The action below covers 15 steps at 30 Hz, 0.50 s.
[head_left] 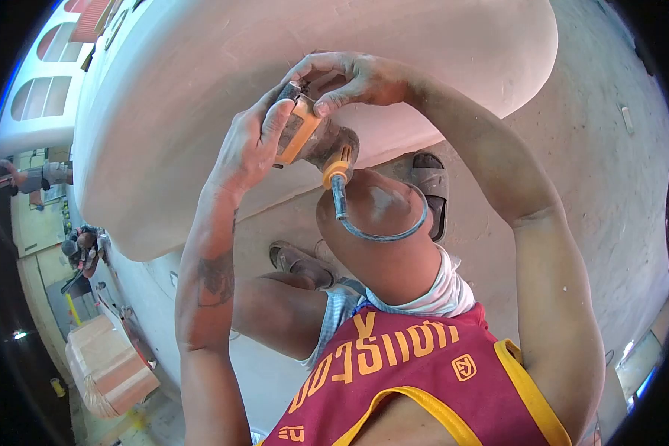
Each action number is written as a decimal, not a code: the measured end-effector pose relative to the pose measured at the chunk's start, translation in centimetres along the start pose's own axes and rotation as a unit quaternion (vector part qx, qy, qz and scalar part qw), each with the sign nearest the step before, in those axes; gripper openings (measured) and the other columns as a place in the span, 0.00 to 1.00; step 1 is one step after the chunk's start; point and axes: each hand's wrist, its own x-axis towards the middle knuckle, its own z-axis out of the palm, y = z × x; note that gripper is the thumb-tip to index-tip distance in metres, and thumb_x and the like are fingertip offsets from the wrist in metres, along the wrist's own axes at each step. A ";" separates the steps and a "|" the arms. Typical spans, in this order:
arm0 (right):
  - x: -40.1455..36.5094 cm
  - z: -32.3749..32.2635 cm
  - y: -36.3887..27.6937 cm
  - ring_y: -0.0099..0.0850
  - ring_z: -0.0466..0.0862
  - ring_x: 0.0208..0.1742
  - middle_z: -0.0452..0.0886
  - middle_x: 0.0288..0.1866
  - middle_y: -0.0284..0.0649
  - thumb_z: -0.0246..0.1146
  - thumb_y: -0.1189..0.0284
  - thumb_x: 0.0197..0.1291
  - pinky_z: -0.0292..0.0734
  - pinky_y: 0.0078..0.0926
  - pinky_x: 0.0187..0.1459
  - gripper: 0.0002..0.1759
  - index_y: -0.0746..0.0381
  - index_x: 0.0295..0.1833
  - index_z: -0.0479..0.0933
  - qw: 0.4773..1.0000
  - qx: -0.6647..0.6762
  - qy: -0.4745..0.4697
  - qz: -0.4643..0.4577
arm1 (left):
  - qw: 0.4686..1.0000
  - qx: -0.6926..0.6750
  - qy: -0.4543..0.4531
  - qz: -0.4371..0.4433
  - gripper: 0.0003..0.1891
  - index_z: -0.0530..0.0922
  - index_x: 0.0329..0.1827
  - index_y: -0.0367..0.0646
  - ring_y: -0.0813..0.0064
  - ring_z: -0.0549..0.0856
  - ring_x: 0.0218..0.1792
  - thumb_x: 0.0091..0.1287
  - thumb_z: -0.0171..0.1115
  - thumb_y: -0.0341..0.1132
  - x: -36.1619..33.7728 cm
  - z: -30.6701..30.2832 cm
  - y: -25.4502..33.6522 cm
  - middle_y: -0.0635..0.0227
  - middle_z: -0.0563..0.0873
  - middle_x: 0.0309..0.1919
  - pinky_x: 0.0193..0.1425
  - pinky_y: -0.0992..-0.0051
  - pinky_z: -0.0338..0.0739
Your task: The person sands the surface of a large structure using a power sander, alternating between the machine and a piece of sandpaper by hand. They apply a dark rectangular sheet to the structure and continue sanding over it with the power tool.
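Observation:
A dusty orange-and-grey power tool [301, 132] with a blue-grey cord [394, 238] is tilted in front of a large, smooth, pale curved piece [201, 97]. My left hand [249, 145] is wrapped round one side of the tool, its thumb along the orange body. My right hand [360, 80] is at the tool's far end, with its thumb against the body and its fingers curled around the dark end part. The cord loops over my bent knee. Whatever lies under the fingertips is hidden.
My sandaled feet [431, 189] rest on the dusty floor [572, 186] below. At the left are a cardboard box [111, 364], a crouching person [85, 249], another person's legs [48, 176] and white arched pieces [41, 98]. A small pale strip [627, 119] lies at the right.

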 end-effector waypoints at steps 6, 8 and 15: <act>0.9 -0.6 -1.8 0.34 0.79 0.71 0.80 0.69 0.40 0.80 0.67 0.63 0.72 0.36 0.76 0.39 0.62 0.76 0.72 0.998 0.001 -0.035 0.043 | 0.999 0.011 0.022 0.026 0.32 0.77 0.73 0.37 0.48 0.88 0.56 0.85 0.50 0.57 -0.1 0.1 -0.4 0.43 0.89 0.54 0.64 0.62 0.78; 0.2 -0.4 -2.4 0.34 0.78 0.72 0.80 0.70 0.39 0.79 0.66 0.64 0.72 0.36 0.76 0.38 0.60 0.76 0.73 0.997 -0.052 -0.024 0.045 | 1.000 -0.006 0.018 0.017 0.31 0.77 0.73 0.37 0.47 0.88 0.57 0.85 0.51 0.56 -0.3 0.2 -0.3 0.42 0.89 0.55 0.64 0.62 0.78; -0.2 0.8 -2.6 0.32 0.80 0.69 0.82 0.66 0.39 0.76 0.63 0.68 0.75 0.36 0.73 0.31 0.60 0.72 0.77 0.991 -0.131 0.028 0.008 | 0.997 -0.066 0.032 0.008 0.27 0.78 0.74 0.37 0.63 0.88 0.57 0.86 0.53 0.51 -0.4 0.6 -1.1 0.52 0.91 0.54 0.66 0.66 0.78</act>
